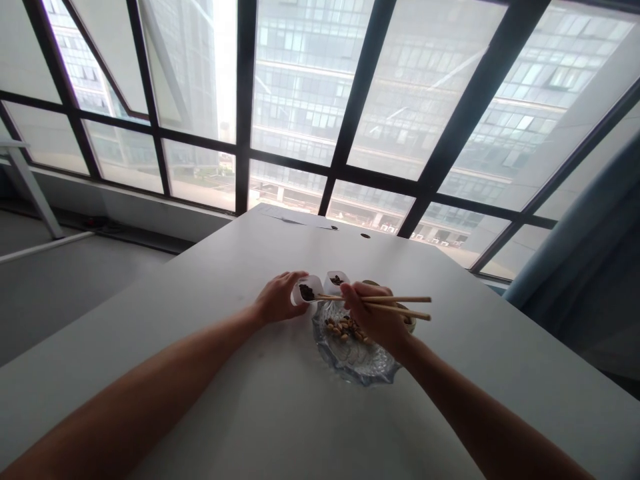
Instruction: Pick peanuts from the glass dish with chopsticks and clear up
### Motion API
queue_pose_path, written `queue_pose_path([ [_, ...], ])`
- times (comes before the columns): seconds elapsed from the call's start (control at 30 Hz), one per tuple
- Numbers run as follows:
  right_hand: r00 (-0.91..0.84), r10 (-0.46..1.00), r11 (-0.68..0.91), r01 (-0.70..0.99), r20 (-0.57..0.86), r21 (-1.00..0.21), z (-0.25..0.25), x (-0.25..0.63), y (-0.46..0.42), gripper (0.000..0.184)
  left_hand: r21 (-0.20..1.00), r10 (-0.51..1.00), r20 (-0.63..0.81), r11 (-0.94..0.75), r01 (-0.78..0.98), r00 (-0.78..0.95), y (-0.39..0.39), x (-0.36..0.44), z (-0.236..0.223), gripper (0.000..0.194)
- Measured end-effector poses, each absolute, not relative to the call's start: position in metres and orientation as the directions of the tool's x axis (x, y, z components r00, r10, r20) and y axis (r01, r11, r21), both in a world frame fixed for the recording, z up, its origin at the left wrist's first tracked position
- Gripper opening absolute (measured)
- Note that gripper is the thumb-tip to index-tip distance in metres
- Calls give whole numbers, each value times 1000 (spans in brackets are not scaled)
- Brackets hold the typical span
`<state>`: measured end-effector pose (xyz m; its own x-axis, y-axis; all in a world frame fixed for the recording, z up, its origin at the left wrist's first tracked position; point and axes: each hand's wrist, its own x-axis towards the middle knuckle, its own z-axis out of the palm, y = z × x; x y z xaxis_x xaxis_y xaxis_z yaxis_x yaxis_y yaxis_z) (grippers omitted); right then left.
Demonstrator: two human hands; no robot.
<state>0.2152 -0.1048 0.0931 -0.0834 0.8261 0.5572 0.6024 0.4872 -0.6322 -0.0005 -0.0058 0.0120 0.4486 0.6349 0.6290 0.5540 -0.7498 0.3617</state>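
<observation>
My left hand [277, 298] is closed around a small white cup [306, 291] holding dark bits, on the white table [250, 400]. A pair of wooden chopsticks [400, 305] is gripped in my right hand [373, 315], with the tips reaching left into that cup. Below my right hand sits a clear glass dish [357, 360] with peanuts [343, 328] in it. A second small white cup [335, 280] with dark bits stands just behind, beside the first.
Another small bowl [411, 325] is mostly hidden behind my right hand. Three dark marks [365, 235] lie near the table's far edge. Beyond it is a large dark-framed window [350, 133]; grey floor lies to the left, a blue-grey curtain [590, 253] to the right.
</observation>
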Motion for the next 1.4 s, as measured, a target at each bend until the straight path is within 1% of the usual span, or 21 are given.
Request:
queue_pose_path([
  [0.13,-15,857,456,487,515,-744,103,238,-125,53,353,635,624,-749,561,455,-4,-1,9,62],
  [0.23,-69,890,421,504,451,-754,103,257,-138,53,359,640,624,-744,563,449,-3,-1,8,62],
  [0.37,-115,898,411,561,424,-718,96,272,-147,54,375,649,623,-738,561,437,-4,-1,10,61],
  [0.57,-202,891,443,583,407,-681,83,276,-147,51,385,675,596,-716,583,435,-3,-2,9,62],
  [0.67,-274,860,505,585,432,-635,80,276,-147,49,397,679,592,-714,576,433,-2,-2,8,63],
  [0.8,-386,773,630,565,503,-533,81,275,-149,48,403,673,596,-722,562,438,-1,-2,7,62],
  [0.87,-409,741,667,544,533,-510,81,277,-151,46,406,674,595,-722,560,437,-1,-3,7,62],
  [0.97,-340,766,635,532,546,-560,77,287,-151,42,413,676,594,-722,555,437,-2,-3,8,62],
  [1.1,-138,842,509,520,521,-686,70,306,-149,40,425,679,592,-720,548,434,-2,-2,8,62],
  [1.17,-79,858,474,505,508,-722,68,311,-149,41,425,679,594,-720,548,432,-2,-2,8,62],
  [1.2,-80,861,470,504,502,-725,68,312,-150,42,423,677,596,-722,548,432,-2,-2,8,62],
  [1.33,-178,866,483,542,468,-687,74,303,-151,49,408,673,599,-723,557,434,0,-3,6,62],
  [1.4,-124,889,428,570,441,-702,76,295,-149,54,402,674,600,-720,567,431,0,-3,5,62],
])
